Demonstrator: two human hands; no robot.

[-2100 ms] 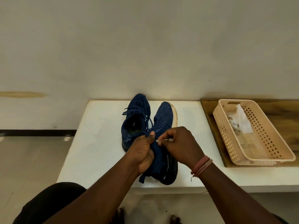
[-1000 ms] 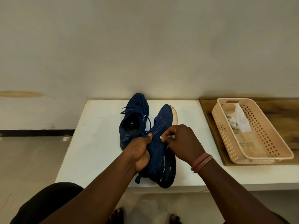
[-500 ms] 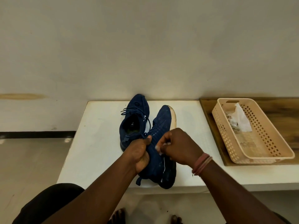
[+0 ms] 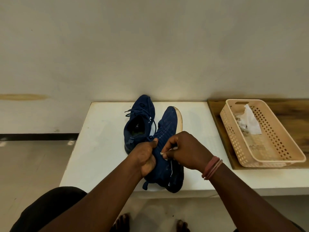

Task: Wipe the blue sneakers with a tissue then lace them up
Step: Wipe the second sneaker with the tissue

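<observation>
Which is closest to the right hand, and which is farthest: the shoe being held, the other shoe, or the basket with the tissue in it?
From the right hand:
1. Held sneaker, right under its fingers.
2. Other sneaker, just left, beyond the left hand.
3. Basket, off to the right on the wooden board.

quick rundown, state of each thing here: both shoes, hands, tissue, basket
near sneaker: tipped on its side on the table, gripped
far sneaker: upright, laces loose
left hand: grips the near sneaker
right hand: pinches a tissue against that sneaker
basket: on a wooden board, holds crumpled tissues
</observation>
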